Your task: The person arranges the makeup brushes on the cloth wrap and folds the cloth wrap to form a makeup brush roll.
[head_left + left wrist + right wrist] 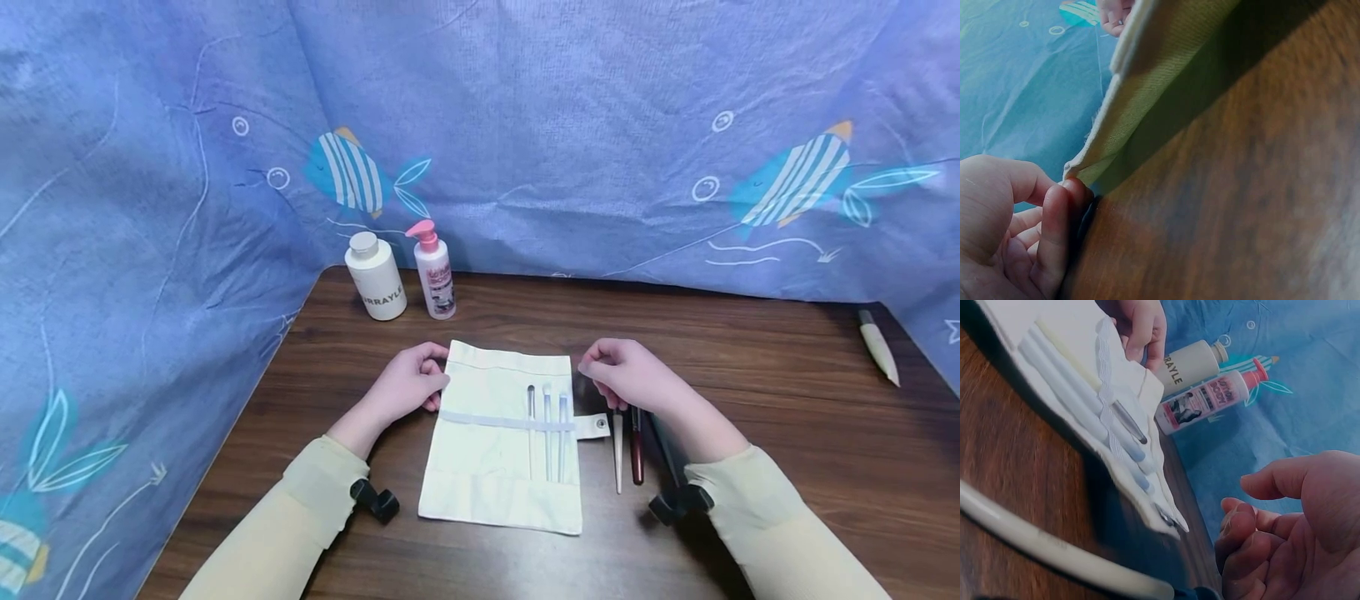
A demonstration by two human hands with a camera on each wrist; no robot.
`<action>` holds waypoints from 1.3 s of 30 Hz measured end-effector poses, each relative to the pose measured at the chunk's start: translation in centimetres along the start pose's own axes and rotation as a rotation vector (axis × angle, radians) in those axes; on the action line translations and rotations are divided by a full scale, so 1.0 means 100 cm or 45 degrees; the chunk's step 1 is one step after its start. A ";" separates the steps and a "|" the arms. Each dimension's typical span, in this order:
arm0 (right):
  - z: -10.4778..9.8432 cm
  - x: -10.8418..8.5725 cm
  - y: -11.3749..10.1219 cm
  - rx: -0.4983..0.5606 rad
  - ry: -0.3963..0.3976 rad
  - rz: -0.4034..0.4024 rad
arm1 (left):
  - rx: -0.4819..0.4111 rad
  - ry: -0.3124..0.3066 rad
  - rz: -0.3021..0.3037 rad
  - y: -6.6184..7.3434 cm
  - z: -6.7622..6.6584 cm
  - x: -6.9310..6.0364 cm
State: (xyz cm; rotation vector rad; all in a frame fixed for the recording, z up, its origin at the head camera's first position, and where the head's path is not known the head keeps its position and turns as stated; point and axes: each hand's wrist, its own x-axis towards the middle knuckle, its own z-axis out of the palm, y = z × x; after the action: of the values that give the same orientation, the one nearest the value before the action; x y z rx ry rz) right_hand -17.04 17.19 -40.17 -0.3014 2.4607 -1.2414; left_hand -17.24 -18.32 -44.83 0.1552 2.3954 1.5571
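A cream cloth brush roll lies unrolled on the table, and several slim makeup brushes stand under its elastic band. At its upper left edge my left hand pinches the fabric, thumb against fingers; the left wrist view shows that edge raised off the wood. My right hand hovers just beyond the roll's right edge. Its fingers are loosely bent with the thumb apart, holding nothing in the right wrist view. Below it lie a pale-handled brush and a dark red-handled brush, their upper ends hidden.
A white bottle and a pink-topped pump bottle stand at the table's back left. A snap tab sticks out from the roll's right side. A pale pointed object lies at the far right. Blue fish-print cloth hangs behind.
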 end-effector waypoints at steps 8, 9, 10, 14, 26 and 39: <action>-0.005 -0.005 0.009 0.015 0.028 0.011 | -0.001 0.002 0.013 0.002 0.000 -0.001; -0.007 -0.006 0.011 0.017 0.031 0.016 | -0.002 -0.001 0.013 0.002 0.001 -0.001; -0.010 -0.007 0.012 0.012 0.036 0.018 | -0.002 -0.002 0.013 0.002 0.001 -0.001; -0.019 -0.013 0.018 -0.007 0.061 0.028 | -0.005 -0.004 0.000 0.003 0.002 -0.002; -0.029 -0.021 0.033 -0.030 0.066 0.025 | -0.001 0.001 0.006 0.002 0.000 -0.002; -0.034 -0.025 0.037 -0.055 0.057 0.008 | -0.001 0.006 -0.031 0.005 0.000 -0.003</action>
State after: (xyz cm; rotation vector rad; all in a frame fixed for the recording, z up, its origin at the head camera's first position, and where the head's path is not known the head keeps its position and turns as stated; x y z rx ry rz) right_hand -16.22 22.75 -40.76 -0.2797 2.5273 -1.2059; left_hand -17.02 -18.22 -44.34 0.1218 2.3914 1.5493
